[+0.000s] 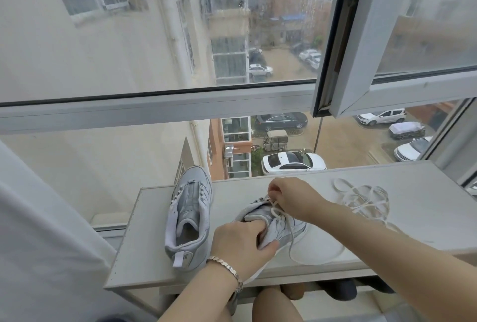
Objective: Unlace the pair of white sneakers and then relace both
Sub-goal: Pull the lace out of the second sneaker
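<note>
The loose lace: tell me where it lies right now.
In the head view the loose lace lies in a tangled heap on the white shelf, to the right of the right hand and the sneaker being worked on.

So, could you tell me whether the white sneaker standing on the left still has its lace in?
No, the white sneaker on the left shows bare eyelets, and a loose white lace lies piled on the pale shelf.

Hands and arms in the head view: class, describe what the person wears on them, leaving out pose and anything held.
Both forearms are bare, with no sleeves in view. The left hand has a flat-linked, silver-coloured metal bracelet around its wrist. The right hand wears nothing visible: no bracelet or watch. No gloves on either hand, and no rings can be made out.
</note>
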Action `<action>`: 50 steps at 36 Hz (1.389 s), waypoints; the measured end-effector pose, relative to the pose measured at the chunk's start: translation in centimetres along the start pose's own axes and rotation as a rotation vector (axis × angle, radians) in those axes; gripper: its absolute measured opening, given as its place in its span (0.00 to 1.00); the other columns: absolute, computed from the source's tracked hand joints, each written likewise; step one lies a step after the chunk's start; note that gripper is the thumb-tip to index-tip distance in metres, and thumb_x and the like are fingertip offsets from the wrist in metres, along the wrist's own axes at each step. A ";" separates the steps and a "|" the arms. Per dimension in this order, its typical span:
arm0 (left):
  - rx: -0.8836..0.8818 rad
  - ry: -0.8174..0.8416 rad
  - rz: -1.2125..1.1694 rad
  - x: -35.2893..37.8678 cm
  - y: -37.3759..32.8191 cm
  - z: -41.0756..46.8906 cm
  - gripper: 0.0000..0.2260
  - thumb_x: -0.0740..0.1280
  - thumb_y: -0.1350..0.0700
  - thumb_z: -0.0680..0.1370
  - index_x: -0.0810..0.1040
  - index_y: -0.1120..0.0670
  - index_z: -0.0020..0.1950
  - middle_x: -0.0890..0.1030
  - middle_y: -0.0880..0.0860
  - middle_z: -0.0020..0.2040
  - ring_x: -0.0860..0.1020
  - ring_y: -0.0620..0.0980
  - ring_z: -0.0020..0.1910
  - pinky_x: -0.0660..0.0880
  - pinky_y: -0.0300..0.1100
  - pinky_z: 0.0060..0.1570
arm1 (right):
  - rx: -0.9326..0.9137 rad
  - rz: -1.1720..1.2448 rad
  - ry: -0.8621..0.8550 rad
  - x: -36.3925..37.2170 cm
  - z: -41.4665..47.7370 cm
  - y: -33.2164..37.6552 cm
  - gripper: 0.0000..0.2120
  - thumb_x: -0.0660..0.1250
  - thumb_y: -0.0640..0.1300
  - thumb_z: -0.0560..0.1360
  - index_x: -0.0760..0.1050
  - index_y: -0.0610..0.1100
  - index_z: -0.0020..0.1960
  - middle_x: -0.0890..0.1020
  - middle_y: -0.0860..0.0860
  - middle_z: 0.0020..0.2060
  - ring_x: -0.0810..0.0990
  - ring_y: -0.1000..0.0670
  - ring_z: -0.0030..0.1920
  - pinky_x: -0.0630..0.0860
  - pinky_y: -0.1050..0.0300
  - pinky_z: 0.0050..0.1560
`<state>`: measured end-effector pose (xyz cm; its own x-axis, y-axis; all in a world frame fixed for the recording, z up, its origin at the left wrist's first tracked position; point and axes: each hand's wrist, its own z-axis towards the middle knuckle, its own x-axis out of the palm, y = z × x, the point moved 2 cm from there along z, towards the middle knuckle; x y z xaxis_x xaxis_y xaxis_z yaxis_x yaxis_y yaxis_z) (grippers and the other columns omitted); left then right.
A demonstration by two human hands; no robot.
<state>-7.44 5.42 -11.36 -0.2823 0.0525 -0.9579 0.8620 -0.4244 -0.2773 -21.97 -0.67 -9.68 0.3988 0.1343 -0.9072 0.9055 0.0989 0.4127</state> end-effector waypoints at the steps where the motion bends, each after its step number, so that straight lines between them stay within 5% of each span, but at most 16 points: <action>1: 0.000 -0.004 -0.003 0.0 0.0 0.0 0.19 0.60 0.37 0.73 0.64 0.52 0.35 0.66 0.47 0.27 0.71 0.46 0.34 0.61 0.36 0.30 | 0.031 0.013 -0.024 0.1 0.1 0.0 0.09 0.58 0.43 0.79 0.76 0.44 0.52 0.80 0.48 0.51 0.77 0.45 0.52 0.69 0.57 0.47; 9: -0.002 -0.016 -0.018 0.0 0.0 0.0 0.18 0.61 0.38 0.73 0.65 0.51 0.35 0.66 0.46 0.26 0.73 0.47 0.36 0.62 0.37 0.34 | 0.239 0.092 -0.153 1.4 0.8 -0.4 0.09 0.59 0.36 0.75 0.75 0.39 0.53 0.81 0.45 0.50 0.77 0.45 0.53 0.67 0.61 0.45; 13: 0.010 -0.014 -0.026 0.2 -0.2 -0.3 0.20 0.60 0.37 0.73 0.61 0.50 0.31 0.66 0.46 0.26 0.69 0.46 0.33 0.61 0.37 0.31 | 0.438 0.458 -0.279 -0.2 0.7 -3.2 0.10 0.56 0.34 0.77 0.75 0.33 0.50 0.80 0.38 0.43 0.82 0.39 0.46 0.78 0.45 0.51; 16: 0.003 -0.007 -0.020 0.2 0.0 -0.3 0.21 0.60 0.36 0.72 0.60 0.49 0.30 0.66 0.46 0.26 0.73 0.46 0.35 0.63 0.36 0.33 | 0.227 0.429 -0.188 -0.8 -0.1 -2.7 0.08 0.59 0.38 0.78 0.74 0.43 0.42 0.79 0.48 0.35 0.80 0.51 0.34 0.78 0.56 0.41; 21: -0.003 -0.007 0.003 0.1 0.0 -0.1 0.21 0.59 0.36 0.73 0.60 0.50 0.31 0.67 0.47 0.27 0.74 0.47 0.36 0.62 0.37 0.31 | -0.003 0.265 0.108 -2.5 -2.4 -2.6 0.12 0.63 0.40 0.74 0.80 0.54 0.48 0.79 0.60 0.33 0.76 0.60 0.36 0.72 0.68 0.40; 26: 0.001 -0.027 0.015 0.2 0.0 -0.1 0.20 0.59 0.36 0.73 0.60 0.49 0.31 0.67 0.46 0.26 0.72 0.46 0.34 0.61 0.37 0.32 | -0.190 0.081 0.036 -2.9 -4.0 -3.2 0.13 0.65 0.47 0.76 0.77 0.55 0.59 0.73 0.56 0.54 0.67 0.57 0.57 0.59 0.68 0.57; 29: -0.004 -0.029 0.031 0.3 0.1 -0.1 0.21 0.58 0.35 0.73 0.59 0.49 0.31 0.66 0.47 0.26 0.69 0.45 0.32 0.61 0.37 0.32 | -0.303 -0.067 -0.100 -2.1 -4.4 -2.5 0.11 0.65 0.51 0.76 0.78 0.53 0.58 0.70 0.54 0.50 0.65 0.55 0.54 0.59 0.67 0.54; 34: -0.008 -0.021 0.031 0.4 0.1 -0.1 0.21 0.58 0.35 0.72 0.59 0.49 0.31 0.67 0.46 0.27 0.70 0.45 0.33 0.62 0.37 0.32 | -0.201 -0.045 -0.070 -0.4 -4.3 -1.1 0.13 0.60 0.52 0.78 0.78 0.49 0.56 0.72 0.54 0.43 0.72 0.54 0.42 0.65 0.62 0.42; 38: -0.011 -0.024 0.035 0.3 0.1 -0.2 0.21 0.58 0.36 0.73 0.59 0.49 0.30 0.66 0.47 0.26 0.69 0.45 0.31 0.58 0.35 0.28 | -0.170 0.065 -0.025 -0.1 -4.5 -0.9 0.13 0.59 0.51 0.79 0.76 0.43 0.53 0.69 0.54 0.44 0.70 0.54 0.43 0.69 0.61 0.47; 42: -0.028 -0.036 0.026 0.3 0.0 -0.3 0.21 0.59 0.36 0.73 0.60 0.50 0.30 0.66 0.48 0.25 0.72 0.46 0.33 0.58 0.34 0.27 | -0.329 0.197 -0.072 -0.8 -5.5 -0.7 0.04 0.64 0.43 0.77 0.76 0.44 0.47 0.72 0.54 0.46 0.70 0.54 0.51 0.66 0.65 0.56; 46: -0.021 -0.057 -0.005 0.2 -0.1 -0.2 0.20 0.60 0.37 0.73 0.63 0.51 0.33 0.71 0.48 0.27 0.74 0.47 0.34 0.55 0.29 0.26 | -0.208 0.372 0.091 -1.9 -6.6 -2.0 0.13 0.62 0.46 0.72 0.71 0.53 0.29 0.75 0.53 0.30 0.71 0.57 0.34 0.66 0.67 0.37; 50: -0.023 -0.057 0.010 0.2 0.0 -0.3 0.21 0.60 0.37 0.73 0.61 0.50 0.31 0.66 0.48 0.24 0.70 0.46 0.32 0.55 0.29 0.26 | 0.039 0.077 0.089 -1.6 -6.3 -3.7 0.27 0.56 0.56 0.78 0.71 0.48 0.23 0.69 0.54 0.15 0.66 0.56 0.19 0.63 0.63 0.28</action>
<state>-7.40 5.66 -11.57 -0.2968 -0.0033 -0.9549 0.8739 -0.4041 -0.2702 -26.91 5.00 -9.26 0.4549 0.2270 -0.8611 0.8781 0.0467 0.4762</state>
